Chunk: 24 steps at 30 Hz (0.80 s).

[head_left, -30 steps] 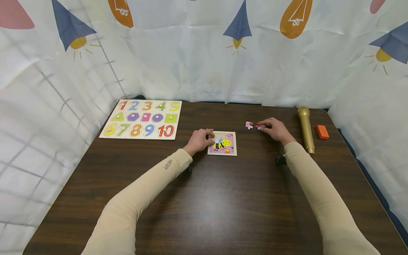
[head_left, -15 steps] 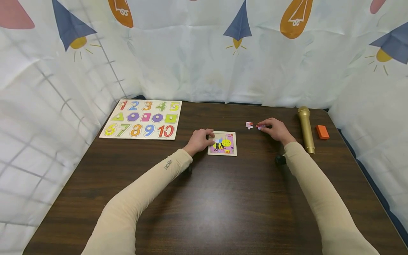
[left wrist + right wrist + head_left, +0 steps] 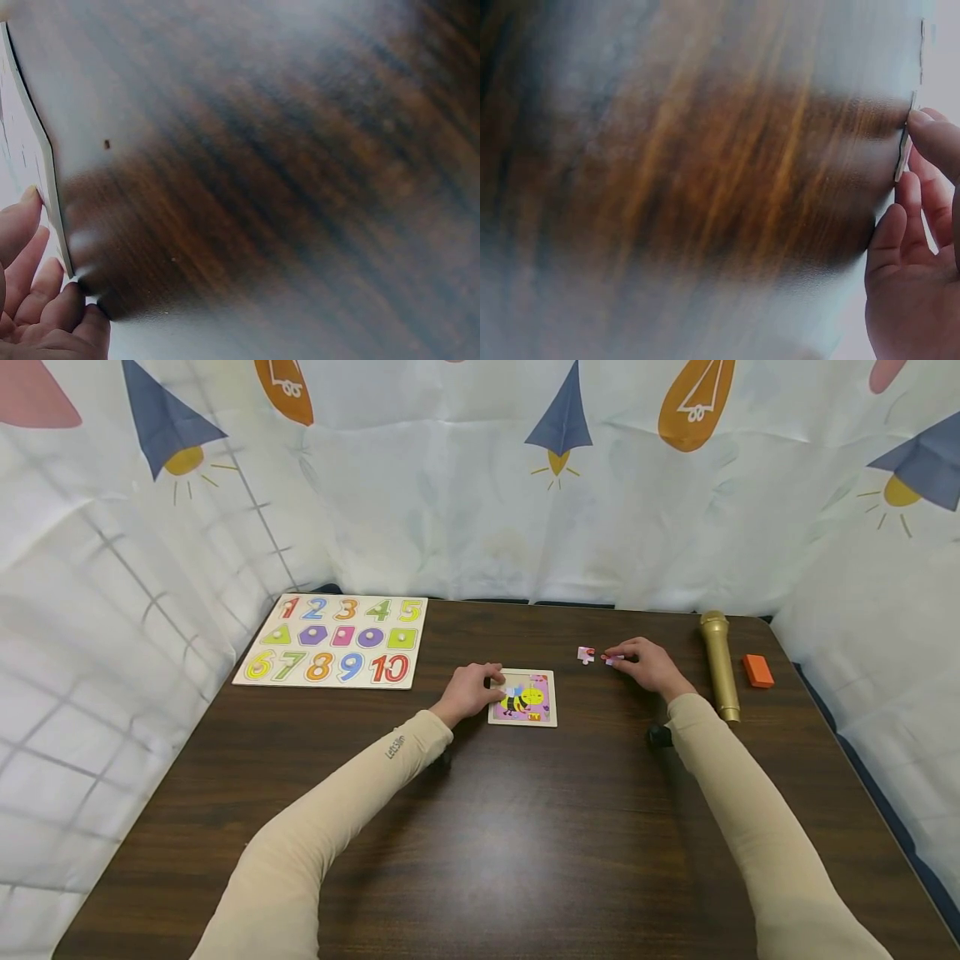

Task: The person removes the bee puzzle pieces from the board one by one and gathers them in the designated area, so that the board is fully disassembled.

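A square bee jigsaw puzzle (image 3: 525, 697) in a pale wooden frame lies near the middle of the table. At its left edge my left hand (image 3: 468, 693) holds the frame, covering part of the upper left. The left wrist view has the thumb (image 3: 21, 221) against the frame's edge, with the other fingers beyond it. To the right, my right hand (image 3: 648, 667) pinches a small pink jigsaw piece (image 3: 613, 659) at the tabletop. Another pink jigsaw piece (image 3: 587, 655) lies just left of that one. In the right wrist view the held piece (image 3: 904, 154) appears edge-on under the thumb.
A pale board of numbers and shapes (image 3: 330, 641) occupies the back left of the dark wooden table (image 3: 487, 843). Right of my right hand are a gold microphone-shaped tube (image 3: 720, 667) and an orange block (image 3: 758, 671). A printed curtain (image 3: 465, 510) hangs behind the table.
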{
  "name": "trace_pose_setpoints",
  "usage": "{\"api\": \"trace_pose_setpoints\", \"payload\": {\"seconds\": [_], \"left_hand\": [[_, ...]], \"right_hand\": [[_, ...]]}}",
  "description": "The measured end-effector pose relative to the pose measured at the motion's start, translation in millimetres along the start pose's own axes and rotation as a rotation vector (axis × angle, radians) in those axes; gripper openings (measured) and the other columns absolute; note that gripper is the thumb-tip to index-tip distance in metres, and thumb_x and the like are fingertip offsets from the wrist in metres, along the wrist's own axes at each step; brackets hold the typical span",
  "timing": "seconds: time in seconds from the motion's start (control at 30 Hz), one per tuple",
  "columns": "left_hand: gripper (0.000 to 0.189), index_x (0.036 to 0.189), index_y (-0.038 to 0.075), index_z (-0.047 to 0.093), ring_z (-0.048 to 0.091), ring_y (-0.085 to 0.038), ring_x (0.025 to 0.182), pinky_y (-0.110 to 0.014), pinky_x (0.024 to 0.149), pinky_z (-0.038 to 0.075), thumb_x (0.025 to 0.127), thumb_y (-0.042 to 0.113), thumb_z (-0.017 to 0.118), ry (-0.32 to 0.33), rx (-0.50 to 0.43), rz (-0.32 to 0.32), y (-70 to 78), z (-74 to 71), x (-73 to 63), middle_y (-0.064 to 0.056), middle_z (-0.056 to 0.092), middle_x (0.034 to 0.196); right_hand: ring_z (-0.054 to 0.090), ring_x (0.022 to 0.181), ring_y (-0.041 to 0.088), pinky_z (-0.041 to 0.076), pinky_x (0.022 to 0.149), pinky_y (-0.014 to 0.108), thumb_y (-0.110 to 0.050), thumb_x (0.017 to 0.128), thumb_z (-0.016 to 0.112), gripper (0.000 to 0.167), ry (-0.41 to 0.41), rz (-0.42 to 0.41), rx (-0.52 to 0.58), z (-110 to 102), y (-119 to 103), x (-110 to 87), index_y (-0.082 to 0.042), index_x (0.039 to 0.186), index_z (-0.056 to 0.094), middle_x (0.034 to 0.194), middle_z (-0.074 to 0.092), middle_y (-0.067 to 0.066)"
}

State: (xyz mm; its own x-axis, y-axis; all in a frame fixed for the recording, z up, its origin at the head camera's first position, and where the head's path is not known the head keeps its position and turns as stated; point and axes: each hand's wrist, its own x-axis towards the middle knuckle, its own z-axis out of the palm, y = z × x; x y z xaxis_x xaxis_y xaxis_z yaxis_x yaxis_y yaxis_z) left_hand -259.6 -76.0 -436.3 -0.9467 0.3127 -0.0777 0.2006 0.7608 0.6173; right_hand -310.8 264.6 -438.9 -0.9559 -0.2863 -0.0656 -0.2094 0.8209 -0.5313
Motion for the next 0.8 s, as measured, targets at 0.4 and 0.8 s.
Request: {"api": "trace_pose_setpoints", "payload": {"seconds": [0.4,0.8], "left_hand": [[0.029,0.117,0.003,0.070,0.046,-0.026,0.134,-0.039,0.112,0.033,0.091,0.015,0.070,0.005,0.001,0.008,0.2,-0.2,-0.2,-0.007,0.055,0.140],[0.029,0.116,0.002,0.070,0.047,-0.027,0.133,-0.039,0.111,0.034,0.090,0.014,0.070,0.011,0.002,0.020,2.2,-1.8,-2.3,-0.008,0.057,0.139]], "right_hand": [[0.042,0.127,0.041,0.030,0.107,0.057,-0.014,0.100,0.057,0.032,-0.013,-0.004,0.029,-1.0,-0.3,-1.2,-0.001,0.129,0.063,0.132,0.048,0.022],[0.042,0.126,0.040,0.030,0.107,0.058,-0.015,0.100,0.057,0.032,-0.017,-0.015,0.013,-0.4,2.3,0.6,-0.002,0.128,0.063,0.132,0.048,0.022]]}}
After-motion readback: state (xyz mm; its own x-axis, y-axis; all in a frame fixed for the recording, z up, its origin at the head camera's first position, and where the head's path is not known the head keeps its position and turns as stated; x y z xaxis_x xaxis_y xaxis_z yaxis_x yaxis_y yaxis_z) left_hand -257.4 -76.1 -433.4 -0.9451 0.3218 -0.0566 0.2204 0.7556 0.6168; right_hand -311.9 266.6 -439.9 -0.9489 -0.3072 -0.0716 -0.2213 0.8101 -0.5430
